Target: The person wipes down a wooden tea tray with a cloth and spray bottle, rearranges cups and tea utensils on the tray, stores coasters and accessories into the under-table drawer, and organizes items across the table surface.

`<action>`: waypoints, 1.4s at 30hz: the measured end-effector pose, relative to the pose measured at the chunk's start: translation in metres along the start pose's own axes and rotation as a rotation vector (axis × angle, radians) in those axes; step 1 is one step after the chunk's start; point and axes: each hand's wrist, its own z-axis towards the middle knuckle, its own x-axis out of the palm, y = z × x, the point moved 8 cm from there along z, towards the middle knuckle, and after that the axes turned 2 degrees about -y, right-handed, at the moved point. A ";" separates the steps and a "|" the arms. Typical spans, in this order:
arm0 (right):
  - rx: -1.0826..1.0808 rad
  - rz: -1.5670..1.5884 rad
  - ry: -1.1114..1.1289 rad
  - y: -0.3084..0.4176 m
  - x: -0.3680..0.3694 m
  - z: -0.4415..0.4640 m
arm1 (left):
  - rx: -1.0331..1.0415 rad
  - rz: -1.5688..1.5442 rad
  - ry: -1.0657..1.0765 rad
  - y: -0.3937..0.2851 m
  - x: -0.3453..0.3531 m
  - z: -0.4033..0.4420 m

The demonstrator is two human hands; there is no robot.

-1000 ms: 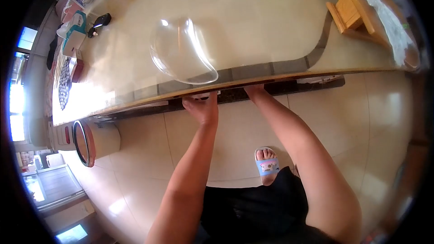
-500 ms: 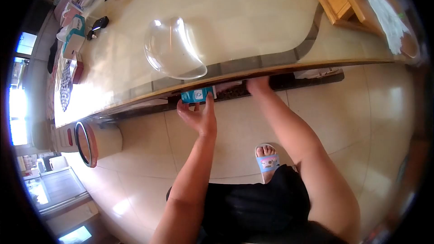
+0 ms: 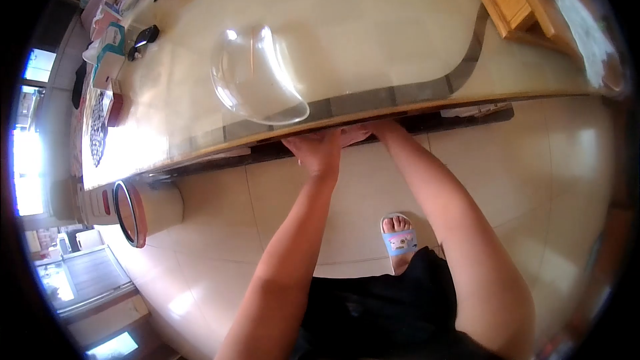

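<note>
Both my hands reach under the front edge of the table (image 3: 373,47). My left hand (image 3: 317,152) is below the edge, its fingertips hidden beneath the tabletop. My right hand (image 3: 387,128) is just to the right, mostly hidden under the same edge. Between them shows a pinkish item (image 3: 354,135), partly covered, touching or very close to both hands. Whether either hand grips it cannot be made out. Above my hands, a clear curved transparent object (image 3: 260,80) lies on the tabletop near the edge.
A bin (image 3: 157,210) stands on the floor at the left. On the table's left side are a tissue box (image 3: 109,60), dark keys (image 3: 145,36) and a red box (image 3: 115,103). A wooden stand (image 3: 517,10) is at the upper right. My slippered foot (image 3: 400,240) is below.
My left hand held a teal package at the edge half a second ago; the package is now out of sight. That hand has moved right, under the edge, and a pinkish item shows between my hands.
</note>
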 end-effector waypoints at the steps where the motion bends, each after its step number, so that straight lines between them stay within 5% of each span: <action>1: 0.009 -0.039 0.011 0.000 0.009 0.003 | 0.115 0.100 -0.055 -0.006 -0.001 0.000; 7: 0.058 -0.116 -0.017 -0.005 0.031 -0.005 | 0.112 -0.147 0.058 0.039 0.013 0.032; 12: 0.318 0.047 -0.152 -0.026 0.016 -0.054 | 0.286 0.238 0.094 0.033 0.013 0.034; 16: 0.338 0.274 -0.212 -0.086 -0.033 -0.043 | 0.016 -0.277 -0.215 0.054 -0.031 -0.001; 20: 0.192 0.154 -0.323 -0.071 -0.021 -0.052 | -0.480 -0.514 0.386 0.121 0.016 -0.035; 23: -0.037 0.050 -0.327 -0.054 -0.006 -0.059 | -0.173 -0.114 0.424 0.122 0.017 -0.010; 26: -0.208 -0.248 -0.295 -0.041 0.009 -0.064 | 0.040 0.616 0.182 0.116 0.007 -0.005; 29: -0.205 -0.470 -0.350 -0.049 0.011 -0.061 | -0.276 0.612 0.497 0.133 0.011 0.007; 31: -0.060 -0.535 -0.301 -0.062 0.011 -0.059 | -0.288 0.613 0.623 0.161 0.023 0.009; 32: 0.010 -0.568 -0.277 -0.065 0.015 -0.061 | -0.262 0.585 0.695 0.180 0.033 0.007; 33: -0.243 -0.399 -0.318 -0.047 0.031 -0.079 | -0.211 0.478 0.748 0.202 0.047 0.003; 35: -0.097 -0.412 -0.289 -0.056 0.038 -0.082 | -0.238 0.091 0.795 0.202 0.048 -0.010; 38: 0.085 -0.358 -0.176 -0.075 0.052 -0.086 | -0.861 -0.975 0.512 0.170 0.016 -0.057; 40: 0.101 -0.212 -0.102 -0.089 0.072 -0.092 | -0.864 -0.900 0.593 0.166 -0.010 -0.088; 42: 0.056 -0.243 -0.007 -0.117 0.091 -0.095 | 0.236 0.186 0.897 0.107 -0.043 -0.093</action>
